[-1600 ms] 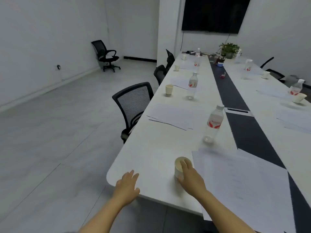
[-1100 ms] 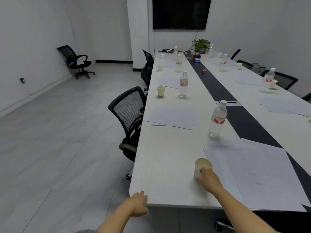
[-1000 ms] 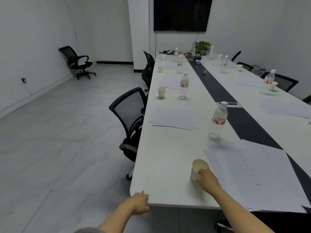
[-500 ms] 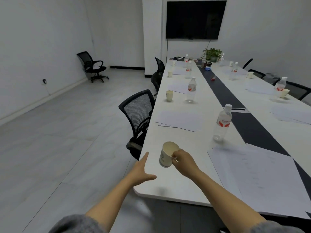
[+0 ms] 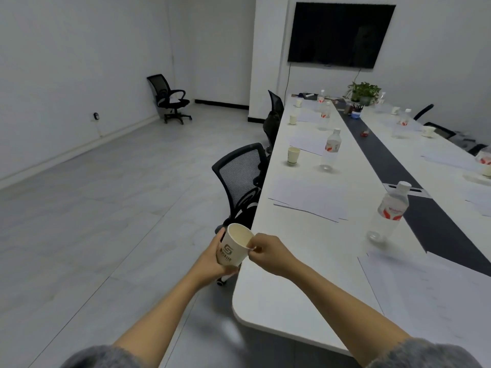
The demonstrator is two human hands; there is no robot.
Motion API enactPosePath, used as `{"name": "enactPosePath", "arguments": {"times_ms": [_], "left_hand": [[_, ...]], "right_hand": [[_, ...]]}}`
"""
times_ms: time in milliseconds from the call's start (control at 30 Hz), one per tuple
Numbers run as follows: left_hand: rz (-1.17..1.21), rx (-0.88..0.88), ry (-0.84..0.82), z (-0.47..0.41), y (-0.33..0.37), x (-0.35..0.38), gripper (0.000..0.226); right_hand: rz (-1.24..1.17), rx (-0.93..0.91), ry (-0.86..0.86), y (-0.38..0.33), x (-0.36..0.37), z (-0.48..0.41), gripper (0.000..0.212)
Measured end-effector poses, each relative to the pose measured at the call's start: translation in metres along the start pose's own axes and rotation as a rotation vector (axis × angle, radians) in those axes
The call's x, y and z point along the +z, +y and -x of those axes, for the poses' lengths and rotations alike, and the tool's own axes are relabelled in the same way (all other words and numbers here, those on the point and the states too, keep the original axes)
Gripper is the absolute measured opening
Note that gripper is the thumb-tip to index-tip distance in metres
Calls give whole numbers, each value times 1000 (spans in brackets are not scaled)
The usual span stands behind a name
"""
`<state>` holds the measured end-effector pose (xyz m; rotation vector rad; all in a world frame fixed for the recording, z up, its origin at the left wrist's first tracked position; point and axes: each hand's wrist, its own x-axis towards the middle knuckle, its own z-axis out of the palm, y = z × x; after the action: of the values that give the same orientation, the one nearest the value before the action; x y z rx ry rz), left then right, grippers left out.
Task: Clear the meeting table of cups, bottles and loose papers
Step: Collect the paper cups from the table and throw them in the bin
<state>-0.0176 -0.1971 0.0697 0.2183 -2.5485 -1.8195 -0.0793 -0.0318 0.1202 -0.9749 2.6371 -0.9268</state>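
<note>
The paper cup (image 5: 233, 248) bears a dark square logo shaped like a letter S, with small print under it too blurred to read. The water bottle (image 5: 389, 211) right of the cup has a red-and-white label whose brand word is illegible

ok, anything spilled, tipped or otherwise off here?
Nothing stands out. The cup held by the left hand and right hand is tilted past the table edge, but no liquid shows in it. The other cups and bottles stand upright, and the papers lie flat; no spill visible.
</note>
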Motion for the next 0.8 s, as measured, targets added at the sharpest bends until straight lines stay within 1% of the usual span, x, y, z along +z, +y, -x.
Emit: {"name": "enactPosePath", "arguments": {"times_ms": [33,133,200,367,533,667,800], "left_hand": [[1,4,6,-5,-2,-9,93],[-42,-14,25,-26,-10,-46,70],[-80,-21,49,-43,-17,-75,63],[-185,-15,57,-83,-32,-151,61],[-249,-3,36,-120,-48,-218,66],[-165,4,20,-143,-58,-236,69],[-100,40,24,-186,-58,-247,73]], "right_hand": [[3,-9,-6,-4,3,-10,17],[31,-29,-7,-20,16,-48,19],[54,-46,0,-31,25,-77,21],[72,-67,69,-60,46,-146,20],[72,-105,78,-91,70,-209,16],[89,-123,78,-94,81,-240,16],[111,-100,103,-84,77,-279,17]]}}
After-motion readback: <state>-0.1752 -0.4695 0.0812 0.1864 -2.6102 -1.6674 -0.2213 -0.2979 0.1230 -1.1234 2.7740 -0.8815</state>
